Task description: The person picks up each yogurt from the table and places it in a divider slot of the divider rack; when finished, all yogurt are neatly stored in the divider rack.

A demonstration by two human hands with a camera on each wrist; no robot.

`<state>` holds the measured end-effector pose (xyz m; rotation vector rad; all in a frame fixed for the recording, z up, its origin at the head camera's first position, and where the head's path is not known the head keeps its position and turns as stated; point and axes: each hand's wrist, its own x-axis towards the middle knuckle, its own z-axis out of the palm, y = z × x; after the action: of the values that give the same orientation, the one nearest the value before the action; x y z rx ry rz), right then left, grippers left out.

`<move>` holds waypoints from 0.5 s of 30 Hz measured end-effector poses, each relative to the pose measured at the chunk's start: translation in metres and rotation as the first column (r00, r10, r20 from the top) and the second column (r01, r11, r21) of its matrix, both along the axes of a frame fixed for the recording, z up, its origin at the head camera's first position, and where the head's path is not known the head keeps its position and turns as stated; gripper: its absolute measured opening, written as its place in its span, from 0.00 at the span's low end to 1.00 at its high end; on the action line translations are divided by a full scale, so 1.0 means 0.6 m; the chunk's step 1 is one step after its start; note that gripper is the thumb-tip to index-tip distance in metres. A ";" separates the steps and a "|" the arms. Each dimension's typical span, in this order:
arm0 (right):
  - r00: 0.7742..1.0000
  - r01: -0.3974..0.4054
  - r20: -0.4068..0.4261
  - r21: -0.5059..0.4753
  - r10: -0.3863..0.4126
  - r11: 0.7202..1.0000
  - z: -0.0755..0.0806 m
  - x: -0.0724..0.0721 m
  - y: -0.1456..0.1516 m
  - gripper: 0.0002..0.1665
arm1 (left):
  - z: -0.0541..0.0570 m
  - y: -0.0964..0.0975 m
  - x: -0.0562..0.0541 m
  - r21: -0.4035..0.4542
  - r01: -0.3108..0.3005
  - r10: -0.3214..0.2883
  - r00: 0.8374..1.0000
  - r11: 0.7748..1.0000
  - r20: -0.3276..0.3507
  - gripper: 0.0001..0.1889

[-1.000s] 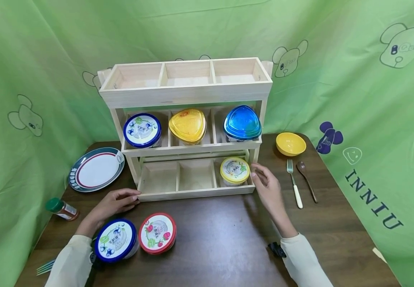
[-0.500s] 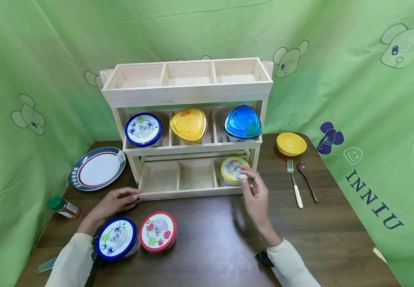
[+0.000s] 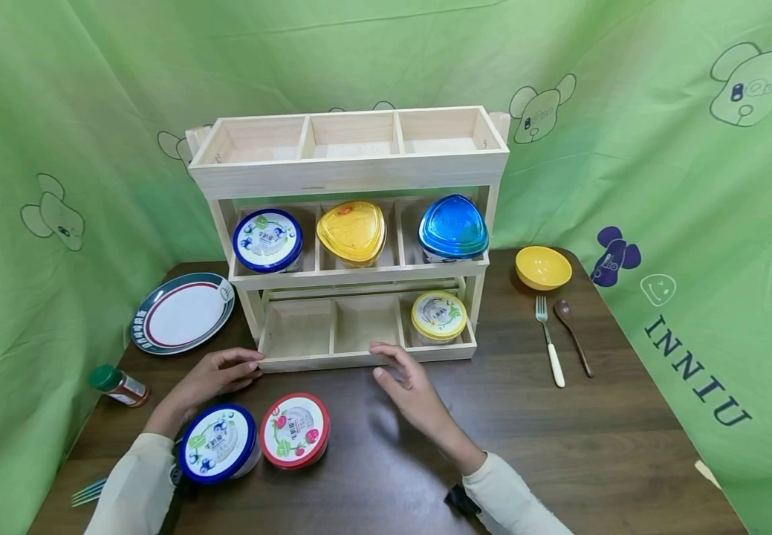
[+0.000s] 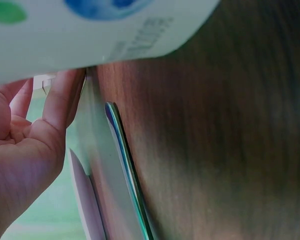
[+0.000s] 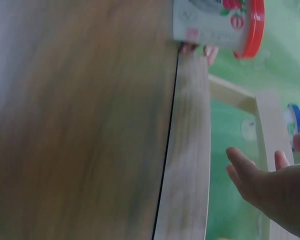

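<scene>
A three-tier wooden rack (image 3: 348,174) stands at the back of the table. My left hand (image 3: 215,377) touches the front left corner of its bottom tier with the fingertips. In front of that tier, near the middle, my right hand (image 3: 419,397) holds nothing, its fingers loosely bent. A yellow-lidded tub (image 3: 438,316) sits in the bottom right compartment. Two tubs stand on the table, one blue-lidded (image 3: 218,443) beside my left wrist and one red-lidded (image 3: 295,431). In the right wrist view the red-lidded tub (image 5: 215,22) shows strawberry pictures on its side.
On the middle tier sit a blue-lidded tub (image 3: 268,241), a yellow-lidded container (image 3: 351,232) and a shiny blue-lidded container (image 3: 453,226). A plate (image 3: 183,312) and spice jar (image 3: 118,386) are left. A yellow bowl (image 3: 543,268), fork (image 3: 550,342) and spoon (image 3: 573,338) lie right.
My right hand has moved left from the rack's right end, past the yellow-lidded tub, to the front of the middle compartment. The left hand has stayed at the corner.
</scene>
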<state>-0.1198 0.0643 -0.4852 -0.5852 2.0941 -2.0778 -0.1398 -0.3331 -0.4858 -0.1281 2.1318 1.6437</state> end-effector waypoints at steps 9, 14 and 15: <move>0.988 -0.154 0.024 0.050 0.153 0.987 -0.009 0.025 -0.053 0.21 | 0.002 0.001 0.000 -0.002 -0.001 0.001 1.000 1.000 0.000 0.20; 0.967 -0.249 0.074 0.051 0.245 0.967 -0.015 0.037 -0.077 0.20 | 0.001 0.002 0.000 -0.008 -0.008 0.008 1.000 1.000 0.003 0.20; 0.962 -0.265 0.083 0.053 0.260 0.963 -0.016 0.040 -0.080 0.20 | 0.001 0.002 0.000 -0.009 -0.006 0.006 1.000 1.000 0.000 0.20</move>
<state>-0.0959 0.0160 -0.4946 -0.7198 1.9151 -1.8517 -0.1396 -0.3320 -0.4849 -0.1377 2.1410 1.6372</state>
